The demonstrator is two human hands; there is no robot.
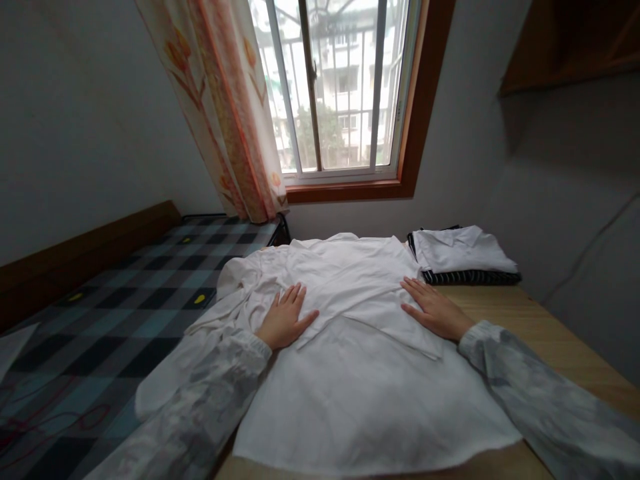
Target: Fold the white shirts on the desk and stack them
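Lying creased, flaring wide: white cloth garment (357, 300); left hand (284, 320), right hand (434, 309) spread flat on it, gripping nothing.

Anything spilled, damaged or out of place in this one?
Nothing looks spilled or damaged. Two things look untidy: a red cord lies in loose loops on the checked bedding at lower left, and white cloth is bunched left of the smoother white garment, unlike the neat stack at right.

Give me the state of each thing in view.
White shirt: spread out, sleeves laid across it
Left hand: open, palm down on the shirt
Right hand: open, palm down on the shirt
White clothes at left: rumpled
Clothes stack: folded
Curtain: gathered aside
Window: unclear whether fully shut
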